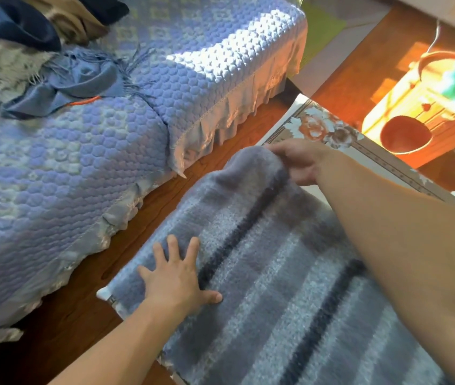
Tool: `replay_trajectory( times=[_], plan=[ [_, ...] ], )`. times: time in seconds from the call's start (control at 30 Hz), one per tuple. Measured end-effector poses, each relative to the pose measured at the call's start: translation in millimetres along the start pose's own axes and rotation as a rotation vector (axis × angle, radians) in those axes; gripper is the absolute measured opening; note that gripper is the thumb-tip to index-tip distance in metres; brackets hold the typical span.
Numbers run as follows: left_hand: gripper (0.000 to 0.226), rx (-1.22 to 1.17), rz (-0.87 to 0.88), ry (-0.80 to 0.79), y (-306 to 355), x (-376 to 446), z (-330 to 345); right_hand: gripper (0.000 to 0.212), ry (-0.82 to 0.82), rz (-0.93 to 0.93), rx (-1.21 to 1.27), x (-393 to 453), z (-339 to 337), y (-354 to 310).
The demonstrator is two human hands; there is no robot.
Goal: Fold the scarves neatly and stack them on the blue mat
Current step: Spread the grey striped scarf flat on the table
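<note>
The quilted blue mat (82,168) covers the couch along the upper left, and a loose heap of unfolded scarves (40,68) sits at its far left corner, a fringed blue one on top. Nothing folded lies on the mat yet. Lower right, the striped grey scarf (262,273) is spread over a floral-edged low table (331,129), reaching its near left corner and hanging past the left edge.

To fold well, the pinned end should probably stay flat while the lifted end is carried straight over, stripes lined up and edges matched, then smoothed before moving it to the mat.

The left hand (177,276) lies flat near the table's left edge, its fingers (173,245) spread straight and pressing the cloth, gripping nothing. The right hand (298,162), toward the far edge, pinches the scarf's raised fold, fingers curled round the fabric.
</note>
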State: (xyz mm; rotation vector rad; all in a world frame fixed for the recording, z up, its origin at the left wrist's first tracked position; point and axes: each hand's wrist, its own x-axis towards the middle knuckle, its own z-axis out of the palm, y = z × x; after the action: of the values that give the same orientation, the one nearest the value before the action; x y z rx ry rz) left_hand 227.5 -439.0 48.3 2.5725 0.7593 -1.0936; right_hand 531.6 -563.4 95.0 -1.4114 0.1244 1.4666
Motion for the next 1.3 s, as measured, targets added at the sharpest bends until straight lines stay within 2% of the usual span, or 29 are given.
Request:
replay_trajectory(
  times=[0.1,0.17,0.23,0.3,0.37,0.4,0.47,0.5,0.57,0.63,0.67,0.73,0.77,0.8,0.87,0.93,1.0,1.1,1.17,1.23,1.3],
  plan=[
    [0.127,-0.003,-0.005,-0.001,1,0,-1,0.013,0.06,-0.112,0.023,-11,-2,-12],
    [0.128,-0.004,-0.006,-0.004,0,-1,-1,0.029,0.194,-0.197,-0.052,-18,-2,-21],
    [0.128,0.0,-0.004,-0.004,0,-2,-1,0.044,0.44,-0.364,-0.185,-17,4,-30],
    [0.128,0.003,-0.002,0.001,0,-1,0,0.05,0.733,-0.641,-0.191,-14,11,-40],
    [0.128,0.002,-0.004,0.01,-1,-1,0,0.043,0.827,-0.78,-0.268,-5,8,-45],
    [0.128,0.0,0.0,0.021,-2,0,1,0.042,0.849,-0.743,-0.489,-1,6,-42],
    [0.125,-0.016,0.018,0.056,-4,-2,5,0.058,0.892,-0.465,-1.057,4,8,-11],
    [0.122,-0.034,0.026,0.089,-6,-3,8,0.063,0.919,-0.414,-1.221,4,15,10],
    [0.111,-0.052,0.078,0.177,-12,-12,19,0.068,0.929,-0.553,-1.35,-3,39,54],
    [0.089,-0.103,0.107,0.335,-28,-23,30,0.063,0.812,-0.586,-1.432,-10,61,98],
    [0.077,-0.182,0.061,0.433,-40,-27,32,0.059,0.747,-0.512,-1.476,-14,69,117],
    [0.062,-0.369,-0.177,0.56,-78,-22,38,0.061,0.67,-0.248,-1.48,-25,75,150],
    [0.063,-0.479,-0.333,0.518,-100,-14,39,0.066,0.664,-0.117,-1.448,-30,73,162],
    [0.068,-0.627,-0.471,0.392,-122,-3,41,0.072,0.681,-0.012,-1.408,-36,69,170],
    [0.077,-0.956,-0.623,0.041,-151,16,44,0.083,0.732,0.108,-1.343,-44,57,182],
    [0.072,-1.15,-0.618,-0.236,-157,26,40,0.089,0.756,0.127,-1.328,-47,50,189],
    [0.061,-1.222,-0.546,-0.267,-155,37,37,0.09,0.743,0.117,-1.337,-46,49,194],
    [0.037,-1.246,-0.55,-0.051,-147,54,34,0.093,0.706,0.126,-1.312,-46,49,192],
    [0.037,-1.229,-0.598,0.137,-145,56,24,0.091,0.663,0.097,-1.241,-51,43,189],
    [0.041,-1.236,-0.607,0.386,-141,47,6,0.083,0.626,0.01,-1.076,-64,36,187],
    [0.032,-1.244,-0.468,0.639,-117,24,-15,0.072,0.611,-0.08,-0.772,-87,32,188]
  ],
)
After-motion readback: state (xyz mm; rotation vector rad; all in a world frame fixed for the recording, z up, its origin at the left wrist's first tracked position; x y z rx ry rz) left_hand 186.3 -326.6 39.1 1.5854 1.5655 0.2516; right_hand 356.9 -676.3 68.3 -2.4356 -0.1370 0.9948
